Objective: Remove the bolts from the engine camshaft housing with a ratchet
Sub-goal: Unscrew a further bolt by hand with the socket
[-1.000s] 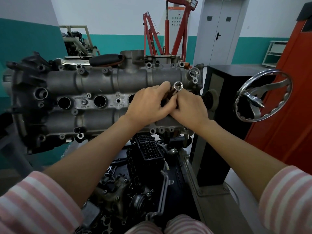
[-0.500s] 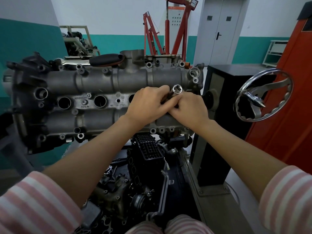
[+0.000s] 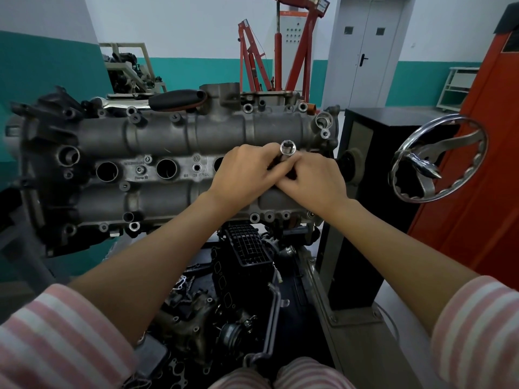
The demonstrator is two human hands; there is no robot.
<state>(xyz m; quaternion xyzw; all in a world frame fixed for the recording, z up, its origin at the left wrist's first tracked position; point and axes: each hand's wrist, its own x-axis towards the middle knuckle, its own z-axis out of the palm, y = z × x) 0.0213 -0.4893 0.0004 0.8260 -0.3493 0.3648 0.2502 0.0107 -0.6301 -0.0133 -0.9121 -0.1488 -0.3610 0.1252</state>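
Observation:
The grey camshaft housing [image 3: 174, 136] lies across the engine stand in front of me, with bolt holes along its edges and round wells down its middle. A bolt [image 3: 140, 170] sits between two wells at the left. Both hands meet over the housing's right part. My left hand [image 3: 244, 175] and my right hand [image 3: 311, 178] grip a dark tool between them. Its shiny open socket [image 3: 288, 148] sticks up above my fingers, mouth toward me. The tool's body is hidden in my hands.
A chrome handwheel [image 3: 438, 158] juts from the black stand [image 3: 362, 169] at the right, beside a red cabinet [image 3: 483, 178]. A black-handled tool [image 3: 177, 99] lies on the housing's far edge. Loose engine parts [image 3: 241, 276] lie below. A red hoist [image 3: 280, 51] stands behind.
The socket has sunk slightly toward my hands over the last second. Both hands stay together at the same spot on the housing.

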